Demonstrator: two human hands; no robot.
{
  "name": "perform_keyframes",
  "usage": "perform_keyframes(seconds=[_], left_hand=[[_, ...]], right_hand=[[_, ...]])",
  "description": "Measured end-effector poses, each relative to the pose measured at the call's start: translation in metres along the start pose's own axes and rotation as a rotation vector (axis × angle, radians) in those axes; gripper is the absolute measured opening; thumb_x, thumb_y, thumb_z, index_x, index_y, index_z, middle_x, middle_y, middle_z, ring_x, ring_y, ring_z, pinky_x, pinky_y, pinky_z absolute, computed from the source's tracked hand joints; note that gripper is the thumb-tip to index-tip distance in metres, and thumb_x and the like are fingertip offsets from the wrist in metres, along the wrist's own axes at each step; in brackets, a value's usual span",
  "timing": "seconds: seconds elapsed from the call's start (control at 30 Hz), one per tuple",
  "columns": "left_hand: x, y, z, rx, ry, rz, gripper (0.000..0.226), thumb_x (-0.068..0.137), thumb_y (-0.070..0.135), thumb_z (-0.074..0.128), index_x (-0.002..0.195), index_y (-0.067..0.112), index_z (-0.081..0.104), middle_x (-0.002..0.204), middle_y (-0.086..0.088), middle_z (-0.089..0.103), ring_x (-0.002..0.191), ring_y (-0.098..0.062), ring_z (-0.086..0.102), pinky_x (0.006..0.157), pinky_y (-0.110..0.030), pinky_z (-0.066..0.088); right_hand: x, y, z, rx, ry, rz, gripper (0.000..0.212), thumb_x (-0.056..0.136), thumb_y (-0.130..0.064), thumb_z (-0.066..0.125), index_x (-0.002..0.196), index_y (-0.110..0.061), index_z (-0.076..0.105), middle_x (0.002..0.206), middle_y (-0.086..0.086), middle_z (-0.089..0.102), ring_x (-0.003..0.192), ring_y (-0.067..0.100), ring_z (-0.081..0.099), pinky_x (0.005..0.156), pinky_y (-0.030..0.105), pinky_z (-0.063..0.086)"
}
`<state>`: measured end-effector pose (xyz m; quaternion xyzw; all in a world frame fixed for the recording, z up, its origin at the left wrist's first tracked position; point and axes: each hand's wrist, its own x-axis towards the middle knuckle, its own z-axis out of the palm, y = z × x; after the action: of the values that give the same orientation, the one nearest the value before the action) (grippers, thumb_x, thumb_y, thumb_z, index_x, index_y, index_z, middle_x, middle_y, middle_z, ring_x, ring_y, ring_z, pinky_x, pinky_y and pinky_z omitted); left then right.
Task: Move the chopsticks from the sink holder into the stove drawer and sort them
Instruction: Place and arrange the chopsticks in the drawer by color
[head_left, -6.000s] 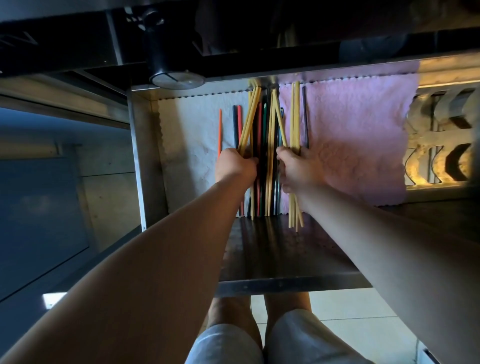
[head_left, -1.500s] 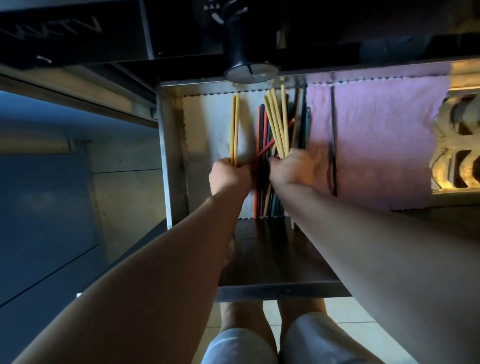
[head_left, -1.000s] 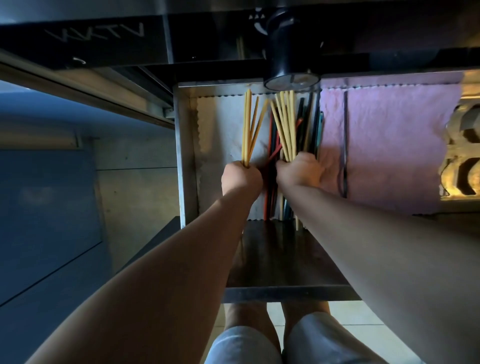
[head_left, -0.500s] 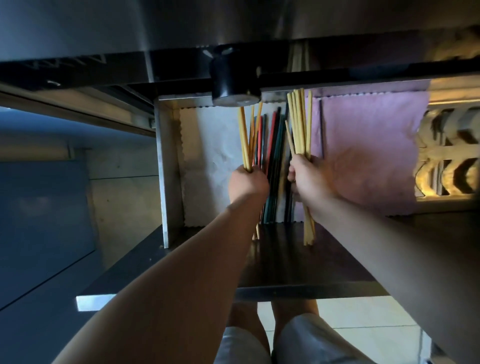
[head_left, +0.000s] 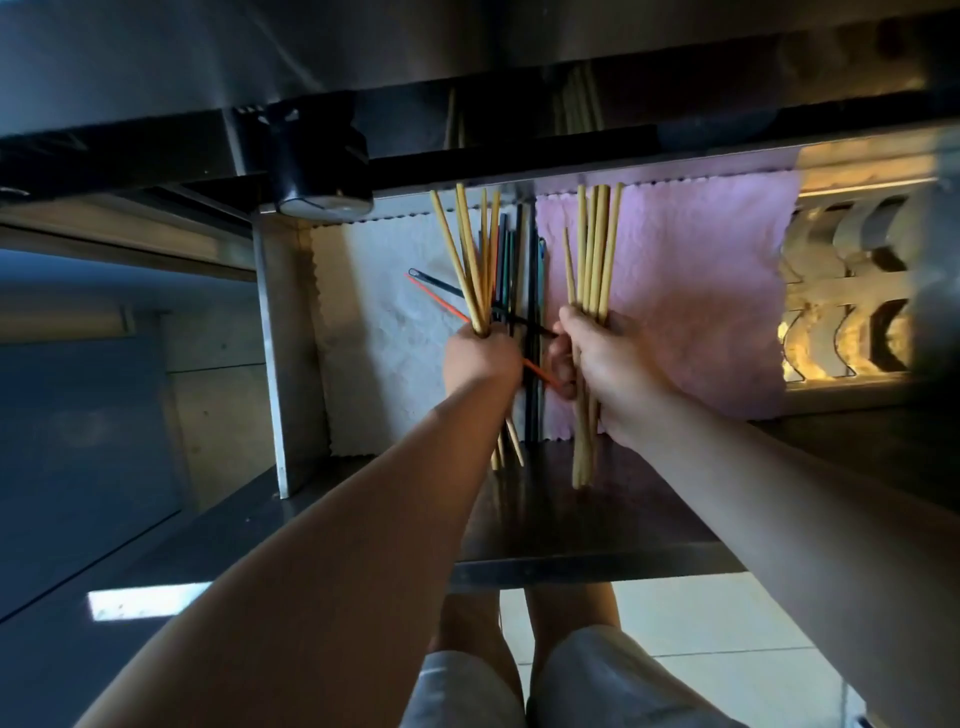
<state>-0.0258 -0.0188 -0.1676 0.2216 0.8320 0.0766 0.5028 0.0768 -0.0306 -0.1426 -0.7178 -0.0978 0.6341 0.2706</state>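
Left hand (head_left: 480, 358) fisted around slim wooden chopsticks (head_left: 470, 260), right hand (head_left: 602, 364) clutching another straight bundle (head_left: 595, 249), nubby pink cloth (head_left: 696, 301) beyond

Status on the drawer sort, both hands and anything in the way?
Left hand and right hand each grip yellow chopsticks. Dark ones between. Orange one lies crosswise.

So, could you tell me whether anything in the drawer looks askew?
Yes: an orange chopstick and a black chopstick lie diagonally across the white cloth, crossing the dark chopsticks that run lengthwise.
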Motion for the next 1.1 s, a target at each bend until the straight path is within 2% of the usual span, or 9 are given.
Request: perform_keyframes(seconds=[0.1,0.2,0.33,0.43,0.5,0.7,0.8,0.93,1.1], left_hand=[[-0.005,0.002,0.006,0.009,0.001,0.05,0.027,0.096,0.023,0.048,0.101,0.008,0.07,0.099,-0.014,0.07,0.098,-0.033,0.065,0.076,-0.033,0.048],[-0.012,0.005,0.01,0.024,-0.031,0.094,0.024,0.096,0.024,0.048,0.098,0.012,0.068,0.094,-0.012,0.068,0.092,-0.031,0.064,0.07,-0.029,0.043],[-0.019,0.006,0.012,0.025,-0.009,0.11,0.02,0.097,0.023,0.047,0.094,0.013,0.065,0.086,-0.008,0.061,0.082,-0.028,0.058,0.067,-0.028,0.038],[-0.019,0.006,0.015,-0.037,-0.055,0.111,0.021,0.095,0.024,0.049,0.092,0.01,0.065,0.081,-0.011,0.066,0.079,-0.032,0.062,0.066,-0.031,0.044],[-0.02,0.006,0.014,-0.033,-0.087,0.129,0.019,0.096,0.022,0.049,0.087,0.012,0.063,0.069,-0.004,0.059,0.067,-0.024,0.057,0.059,-0.028,0.04],[-0.011,-0.006,-0.009,-0.04,-0.057,0.104,0.022,0.097,0.022,0.047,0.081,0.013,0.06,0.08,-0.008,0.066,0.064,-0.025,0.064,0.06,-0.032,0.05],[-0.007,-0.015,-0.035,-0.036,-0.082,0.122,0.02,0.099,0.025,0.049,0.092,0.01,0.059,0.078,-0.005,0.068,0.046,-0.017,0.058,0.051,-0.03,0.051],[0.004,-0.031,-0.073,-0.026,-0.049,0.138,0.03,0.099,0.036,0.052,0.093,0.008,0.062,0.071,-0.004,0.063,0.046,-0.016,0.051,0.045,-0.029,0.046],[0.014,-0.046,-0.105,-0.132,-0.025,0.054,0.032,0.101,0.041,0.042,0.103,0.015,0.061,0.062,0.001,0.051,0.048,-0.014,0.048,0.046,-0.026,0.04]], right_hand=[[-0.006,-0.004,-0.009,0.051,-0.09,0.055,0.018,0.099,-0.025,0.051,0.09,-0.012,0.061,0.063,0.001,0.059,0.047,0.011,0.052,0.048,0.024,0.046],[-0.007,-0.006,-0.016,0.072,-0.11,0.129,0.024,0.099,-0.029,0.05,0.083,-0.016,0.062,0.065,-0.002,0.059,0.051,0.01,0.052,0.054,0.025,0.045],[-0.007,-0.008,-0.02,0.102,-0.108,0.135,0.019,0.1,-0.027,0.047,0.088,-0.018,0.058,0.068,-0.004,0.059,0.052,0.007,0.048,0.044,0.015,0.042],[-0.007,-0.006,-0.021,0.075,-0.105,0.129,0.017,0.101,-0.027,0.045,0.092,-0.018,0.057,0.069,-0.004,0.057,0.052,0.007,0.045,0.041,0.015,0.039],[-0.008,-0.006,-0.02,0.079,-0.105,0.127,0.018,0.101,-0.027,0.044,0.096,-0.016,0.057,0.069,-0.003,0.055,0.051,0.007,0.044,0.039,0.015,0.038],[-0.016,-0.011,-0.006,0.095,-0.185,0.144,0.024,0.102,-0.024,0.044,0.085,-0.01,0.056,0.059,0.002,0.061,0.034,0.003,0.051,0.037,0.014,0.046],[-0.015,-0.012,0.007,0.083,-0.249,0.181,0.022,0.099,-0.021,0.049,0.085,-0.007,0.059,0.054,0.0,0.067,0.04,0.007,0.06,0.041,0.018,0.051],[-0.016,-0.01,0.033,-0.01,-0.326,0.272,0.017,0.097,-0.015,0.054,0.094,-0.002,0.064,0.074,0.009,0.071,0.051,0.013,0.065,0.049,0.022,0.056],[-0.02,0.004,0.071,-0.197,-0.319,0.273,0.018,0.097,-0.019,0.054,0.101,-0.005,0.064,0.068,0.003,0.062,0.04,0.006,0.046,0.038,0.016,0.039]])
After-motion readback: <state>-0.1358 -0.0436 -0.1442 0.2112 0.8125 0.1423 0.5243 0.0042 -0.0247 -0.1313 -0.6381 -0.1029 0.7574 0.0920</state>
